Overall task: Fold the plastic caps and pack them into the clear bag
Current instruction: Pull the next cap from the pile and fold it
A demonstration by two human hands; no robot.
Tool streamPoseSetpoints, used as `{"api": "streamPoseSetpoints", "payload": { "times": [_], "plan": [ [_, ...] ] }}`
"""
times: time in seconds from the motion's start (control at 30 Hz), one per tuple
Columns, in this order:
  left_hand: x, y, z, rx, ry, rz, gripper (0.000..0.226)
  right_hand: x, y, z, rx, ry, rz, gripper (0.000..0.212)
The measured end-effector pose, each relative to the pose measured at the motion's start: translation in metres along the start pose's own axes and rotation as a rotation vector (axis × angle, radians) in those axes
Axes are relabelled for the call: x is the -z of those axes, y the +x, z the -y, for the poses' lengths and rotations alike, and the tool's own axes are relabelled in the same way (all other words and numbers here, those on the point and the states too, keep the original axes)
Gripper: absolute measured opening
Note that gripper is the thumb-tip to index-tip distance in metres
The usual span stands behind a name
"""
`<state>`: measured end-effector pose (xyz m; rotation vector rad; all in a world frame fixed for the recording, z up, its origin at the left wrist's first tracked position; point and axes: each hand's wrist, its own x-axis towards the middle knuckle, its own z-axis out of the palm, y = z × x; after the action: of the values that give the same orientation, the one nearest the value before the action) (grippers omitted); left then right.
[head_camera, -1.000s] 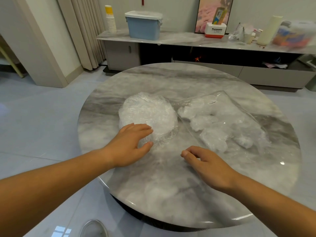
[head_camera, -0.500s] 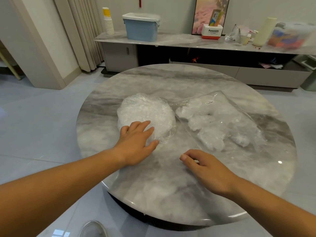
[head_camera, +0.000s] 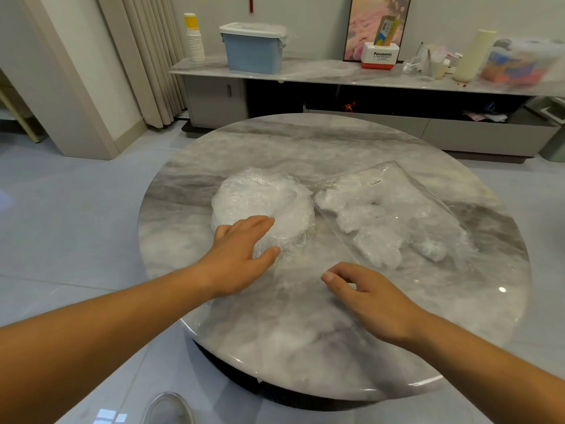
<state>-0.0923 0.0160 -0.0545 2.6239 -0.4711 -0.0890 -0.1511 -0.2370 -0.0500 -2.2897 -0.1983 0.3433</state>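
A heap of crinkled clear plastic caps (head_camera: 263,200) lies left of centre on the round marble table (head_camera: 305,142). My left hand (head_camera: 241,255) rests on the heap's near edge, fingers fairly straight and thumb spread against the film. To the right lies the clear bag (head_camera: 428,209), flat, with several white bunched caps inside and a small label near its far edge. My right hand (head_camera: 367,295) sits by the bag's near left corner with fingers curled under and thumb out. Whether it pinches the transparent film is unclear.
Bare marble lies between my hands and the table's near rim. Behind the table runs a low cabinet with a blue lidded bin (head_camera: 253,47), stacked paper cups (head_camera: 194,38), a Panasonic box (head_camera: 380,56) and bottles. Curtains hang at the left.
My left hand has slid forward onto the cap heap and its fingers have straightened. My right hand has stayed where it was.
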Motion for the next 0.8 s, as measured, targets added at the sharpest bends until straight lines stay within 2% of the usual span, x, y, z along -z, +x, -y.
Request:
{"api": "streamPoseSetpoints", "payload": {
  "times": [0.07,0.17,0.33,0.5,0.7,0.8],
  "plan": [
    [0.004,-0.004,-0.001,-0.017,0.000,-0.008,0.062,-0.001,0.000,-0.001,0.010,0.003,-0.007,0.029],
    [0.013,-0.010,0.000,-0.118,0.095,-0.040,0.076,0.002,0.000,0.001,0.051,-0.007,-0.051,0.029],
    [0.017,-0.032,-0.003,-0.304,0.300,0.006,0.070,0.008,-0.008,0.007,0.172,-0.109,-0.070,0.043],
    [-0.002,-0.036,0.002,-0.255,0.272,0.145,0.074,0.000,-0.010,0.002,0.134,-0.160,0.000,0.043],
    [-0.003,-0.029,0.003,-0.252,0.219,0.116,0.076,-0.007,-0.010,-0.004,0.115,-0.132,0.034,0.041],
    [-0.003,-0.037,0.002,-0.336,0.257,0.129,0.070,-0.006,-0.008,-0.004,0.221,-0.196,-0.024,0.054]
  ]
}}
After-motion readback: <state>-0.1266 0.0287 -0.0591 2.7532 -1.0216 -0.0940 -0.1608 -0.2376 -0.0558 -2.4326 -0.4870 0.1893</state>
